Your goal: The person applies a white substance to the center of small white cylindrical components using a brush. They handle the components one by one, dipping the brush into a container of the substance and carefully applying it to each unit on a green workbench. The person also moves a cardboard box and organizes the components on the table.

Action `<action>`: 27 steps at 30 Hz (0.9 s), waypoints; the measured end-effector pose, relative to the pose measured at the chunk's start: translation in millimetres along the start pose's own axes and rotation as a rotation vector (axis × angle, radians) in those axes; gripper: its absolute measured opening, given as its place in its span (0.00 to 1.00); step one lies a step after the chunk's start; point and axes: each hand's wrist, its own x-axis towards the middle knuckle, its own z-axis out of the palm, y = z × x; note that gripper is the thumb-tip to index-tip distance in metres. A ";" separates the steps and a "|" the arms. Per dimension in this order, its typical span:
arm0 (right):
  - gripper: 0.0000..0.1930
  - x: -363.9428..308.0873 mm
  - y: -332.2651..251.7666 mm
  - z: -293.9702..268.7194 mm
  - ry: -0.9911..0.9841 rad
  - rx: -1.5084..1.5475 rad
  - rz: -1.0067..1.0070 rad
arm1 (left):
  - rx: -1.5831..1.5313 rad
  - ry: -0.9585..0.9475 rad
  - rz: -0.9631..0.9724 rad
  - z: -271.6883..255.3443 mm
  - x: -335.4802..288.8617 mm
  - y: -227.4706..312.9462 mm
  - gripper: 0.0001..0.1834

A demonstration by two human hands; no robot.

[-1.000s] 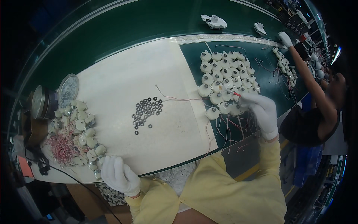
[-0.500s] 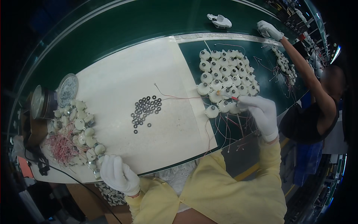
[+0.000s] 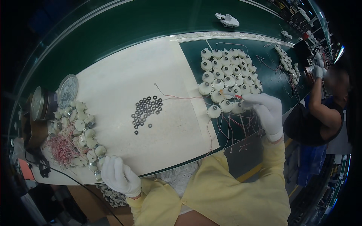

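My right hand (image 3: 267, 113), in a white glove, pinches a thin brush (image 3: 238, 96) with a red section and a tan tip. The tip is over the near left part of a block of round cream motors (image 3: 228, 71), most with a dark shaft or ring on top. Whether it touches a motor I cannot tell. Wires from the nearest motors trail toward me. At the near left table edge rests my left hand (image 3: 120, 176), also gloved, fingers loosely bent and nothing visible in them. Beside it lies a heap of motors (image 3: 81, 126) with tangled red and white wires (image 3: 62, 150).
Several small black rings (image 3: 147, 109) lie mid-table on the white sheet (image 3: 169, 135). A tin (image 3: 39, 103) and a round lid (image 3: 68, 90) stand at the left. A green conveyor belt (image 3: 151, 19) runs behind, carrying a white part (image 3: 228, 20). A co-worker (image 3: 320, 109) sits at the right.
The co-worker's hand has drawn back from the belt toward the right, leaving a white part visible there. The other white part has shifted slightly right. My hands have barely moved.
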 end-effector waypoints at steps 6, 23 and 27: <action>0.19 4.9 -5.8 0.3 -0.047 -0.086 -0.007 | -0.007 0.004 0.002 0.9 -1.1 -0.8 0.17; 0.20 1.3 -4.5 -2.8 -0.018 -0.063 0.008 | -0.033 -0.005 -0.026 -0.1 -3.8 -0.3 0.13; 0.20 0.1 -10.0 -6.9 -0.006 -0.031 0.043 | -0.039 -0.015 -0.024 -0.2 -3.2 -0.4 0.13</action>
